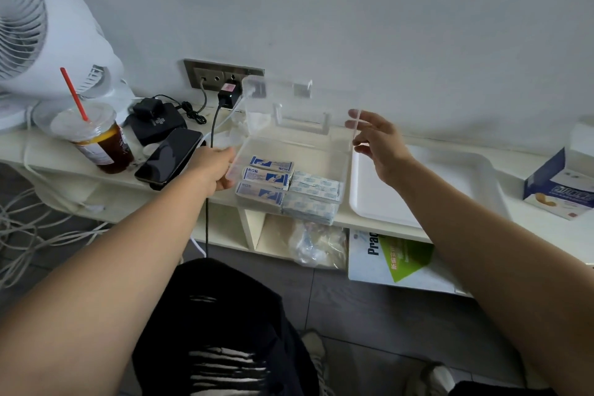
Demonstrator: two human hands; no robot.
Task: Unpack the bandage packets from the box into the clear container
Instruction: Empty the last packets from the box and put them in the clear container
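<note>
The clear container (344, 167) sits on the counter (540, 228) with its mouth facing up and its long axis running side to side, parallel to the wall behind it. Its lid (299, 106) stands raised at the container's far edge, nearly upright, handle side facing the person.

Inside, in the container's left half, three blue-and-white bandage packets (266, 175) lie flat in a row from far to near, each with its long axis side to side. In the right half lie pale loose strips (313, 186), also flat.

The left hand (215, 167) reaches in from the container's left with the forearm extended. It grips the near-left corner, and the fingers are mostly hidden behind the wall. The right hand (382, 141) is held up at the lid's right edge, wrist bent back and fingers spread. Thumb and forefinger seem to pinch that edge, though the clear plastic makes the contact hard to read.

Just right of the container lies a white tray (418, 183), and further right, well apart, stands the blue-and-white box (559, 183). Just left of the container, beyond the left hand, is a dark phone (170, 157), then a cup (96, 141) with a red straw, and a white fan (48, 35) further left. A wall socket (221, 75) sits behind the container's left corner.
</note>
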